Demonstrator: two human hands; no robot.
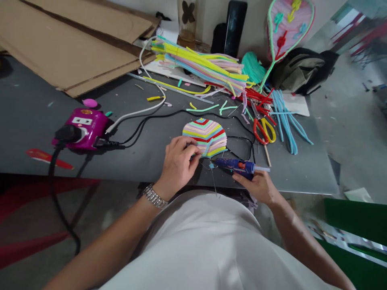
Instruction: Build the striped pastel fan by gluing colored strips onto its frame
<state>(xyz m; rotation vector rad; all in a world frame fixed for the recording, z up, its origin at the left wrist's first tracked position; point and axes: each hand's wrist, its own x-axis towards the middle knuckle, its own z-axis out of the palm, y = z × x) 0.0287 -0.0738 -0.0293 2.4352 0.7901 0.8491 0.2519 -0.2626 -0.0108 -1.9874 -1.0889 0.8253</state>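
Note:
A rounded piece of pipe cleaners [205,133] in striped pastel, red and yellow rows lies near the table's front edge. My left hand [181,157] is closed at its lower left edge, thumb and fingers pinching there; what exactly lies between the fingertips is partly hidden. In my right hand [256,183] is a blue glue gun [237,164], its nozzle pointing left toward the lower edge of the striped piece. A clear glue stick [262,168] sticks out of the gun's rear. Thin strands and a small light-blue bit [211,165] sit just below the nozzle.
Orange and yellow scissors [263,129] lie right of the striped piece. Behind are bundled pipe cleaners [202,64], with blue ones [286,117] at right. A purple power strip [81,128] and cardboard sheets [69,44] occupy the left. A black cord [169,113] crosses the table.

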